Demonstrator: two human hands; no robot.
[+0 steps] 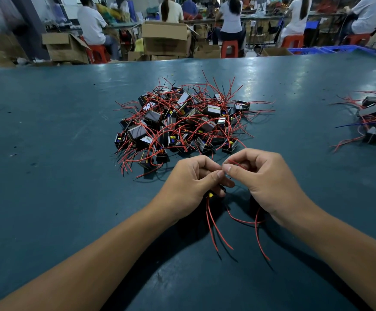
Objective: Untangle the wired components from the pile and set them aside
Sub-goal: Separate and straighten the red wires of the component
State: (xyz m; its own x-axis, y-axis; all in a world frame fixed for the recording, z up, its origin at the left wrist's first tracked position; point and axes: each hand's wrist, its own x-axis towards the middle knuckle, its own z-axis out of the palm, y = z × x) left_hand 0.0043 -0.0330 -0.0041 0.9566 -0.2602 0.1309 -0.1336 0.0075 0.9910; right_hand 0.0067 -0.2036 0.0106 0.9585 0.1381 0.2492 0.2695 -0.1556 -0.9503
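Nearest, both forearms reach in over the dark teal table and meet just below centre. The left hand curls its fingers around a small black component with a yellow part, whose red leads trail back toward six o'clock. The right hand pinches a thin red wire between thumb and forefinger, its tips touching the left thumb; more red wires loop beneath its wrist. Just beyond the hands, toward twelve o'clock, lies the pile of black box-shaped components knotted with red and a few black wires. Out at three o'clock, well apart, sits a smaller heap of the same parts, cut off by the frame edge. Farther, past the table's far edge, open cardboard boxes stand on the floor, their contents not visible, with a blue plastic crate at one o'clock. Beyond them, people sit on red stools at long benches.
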